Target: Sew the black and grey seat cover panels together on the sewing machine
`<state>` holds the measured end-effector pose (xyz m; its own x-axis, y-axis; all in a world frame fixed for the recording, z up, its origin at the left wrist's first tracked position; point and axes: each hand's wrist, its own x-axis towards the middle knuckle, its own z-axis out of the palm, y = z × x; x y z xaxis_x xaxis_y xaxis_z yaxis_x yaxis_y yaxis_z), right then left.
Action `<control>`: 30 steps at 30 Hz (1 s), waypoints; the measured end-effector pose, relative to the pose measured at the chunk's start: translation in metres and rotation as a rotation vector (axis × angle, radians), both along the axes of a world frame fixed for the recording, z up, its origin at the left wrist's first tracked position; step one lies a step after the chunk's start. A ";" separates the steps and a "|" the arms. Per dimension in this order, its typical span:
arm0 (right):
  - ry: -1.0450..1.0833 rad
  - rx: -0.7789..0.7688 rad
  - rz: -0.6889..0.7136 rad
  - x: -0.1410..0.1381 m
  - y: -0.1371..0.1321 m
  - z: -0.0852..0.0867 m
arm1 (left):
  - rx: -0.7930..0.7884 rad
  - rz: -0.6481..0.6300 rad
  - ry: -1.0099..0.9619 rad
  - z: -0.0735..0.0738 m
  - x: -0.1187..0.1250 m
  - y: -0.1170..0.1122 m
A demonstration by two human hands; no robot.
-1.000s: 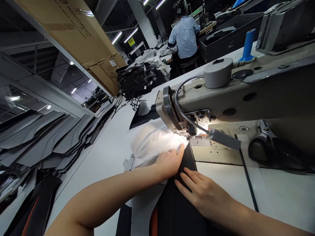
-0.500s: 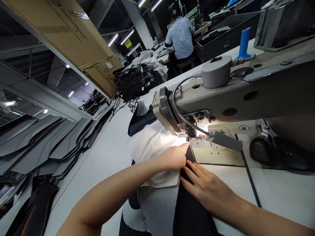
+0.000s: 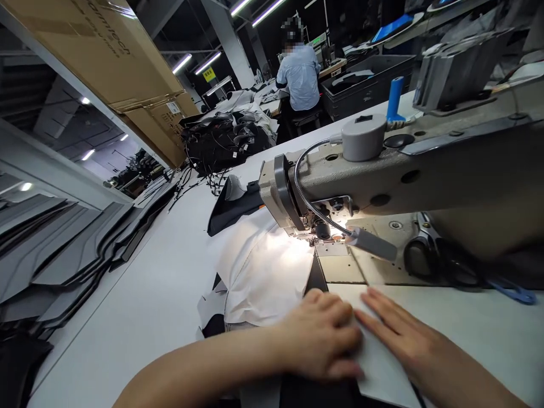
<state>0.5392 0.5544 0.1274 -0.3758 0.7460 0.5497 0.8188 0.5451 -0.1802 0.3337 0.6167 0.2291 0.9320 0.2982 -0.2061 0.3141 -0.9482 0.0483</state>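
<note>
Beyond the sewing machine (image 3: 361, 184), my head-camera feed shows a person (image 3: 300, 85) in a light shirt, back turned, and a dark bin (image 3: 368, 93). Left of the machine I see grey panels (image 3: 72, 238) overlapping along the white surface (image 3: 157, 294). White cloth (image 3: 263, 272) spreads from the machine's left to its near side, one edge reaching the needle area, brightly lit. Black fabric (image 3: 317, 277) shows as a narrow strip beside that edge, running from the needle area toward the machine's near side. There, the left hand (image 3: 325, 334) lies over the black fabric, its fingers curled; whether they pinch any of it, I cannot tell. Also on the machine's near side, farther right, the right hand (image 3: 408, 334) has its fingers stretched out and close together, slightly blurred; I cannot make out whether they touch the surface. Scissors (image 3: 427, 226) rest under the machine's arm.
</note>
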 end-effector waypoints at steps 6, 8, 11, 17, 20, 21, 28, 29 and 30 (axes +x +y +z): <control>-0.047 -0.093 0.122 -0.013 0.030 0.015 | -0.221 -0.254 -0.025 -0.004 -0.029 -0.018; -0.085 -0.148 0.221 -0.014 0.039 0.024 | -0.343 -0.182 -0.109 0.012 -0.045 -0.009; -0.099 -0.222 0.366 -0.023 0.047 0.034 | -0.454 0.077 -0.267 0.039 -0.063 0.001; -0.005 -0.134 0.213 -0.052 0.064 0.033 | -0.484 0.168 -0.310 0.047 -0.060 0.001; 0.004 -0.037 0.135 -0.060 0.057 0.028 | -0.474 0.112 -0.328 0.037 -0.057 0.000; 0.008 -0.019 0.109 -0.063 0.054 0.027 | -0.474 0.090 -0.322 0.033 -0.056 0.000; 0.063 -0.036 0.065 -0.069 0.050 0.032 | -0.450 0.055 -0.186 0.027 -0.033 0.004; 0.062 -0.038 0.068 -0.069 0.050 0.032 | -0.367 0.131 -0.166 0.032 -0.028 0.010; 0.057 -0.042 0.071 -0.070 0.050 0.032 | -0.261 0.227 -0.128 0.037 -0.024 0.017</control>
<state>0.4697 0.6048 0.1592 -0.3974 0.7417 0.5403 0.7659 0.5924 -0.2498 0.3092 0.6338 0.2664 0.8712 0.4533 -0.1883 0.4908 -0.8054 0.3324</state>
